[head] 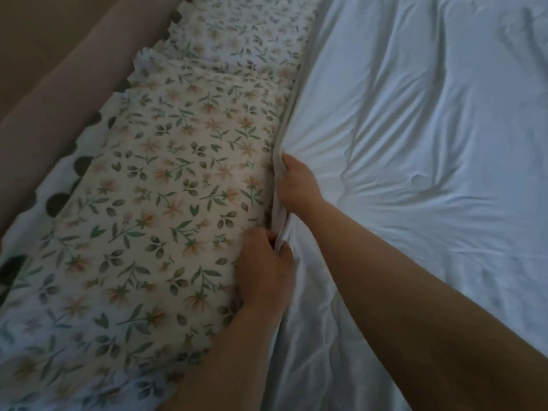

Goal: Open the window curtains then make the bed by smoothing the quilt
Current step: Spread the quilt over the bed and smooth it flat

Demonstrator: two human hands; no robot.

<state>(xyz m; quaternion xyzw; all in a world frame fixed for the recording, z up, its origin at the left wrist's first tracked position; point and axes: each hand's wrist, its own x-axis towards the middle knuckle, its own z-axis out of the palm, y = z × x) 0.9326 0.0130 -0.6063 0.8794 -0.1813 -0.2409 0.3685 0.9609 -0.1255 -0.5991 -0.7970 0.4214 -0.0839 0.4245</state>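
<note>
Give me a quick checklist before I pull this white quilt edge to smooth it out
1. Left hand has a grip on the quilt edge: ok, fingers pinch the fold.
2. Right hand has a grip further along the same edge: ok.
3. White quilt smooth: not ok, creases fan out from the right hand.
4. Floral pillows clear of the edge: not ok, the edge lies against them.
5. Curtains open: cannot tell, no window in view.
</note>
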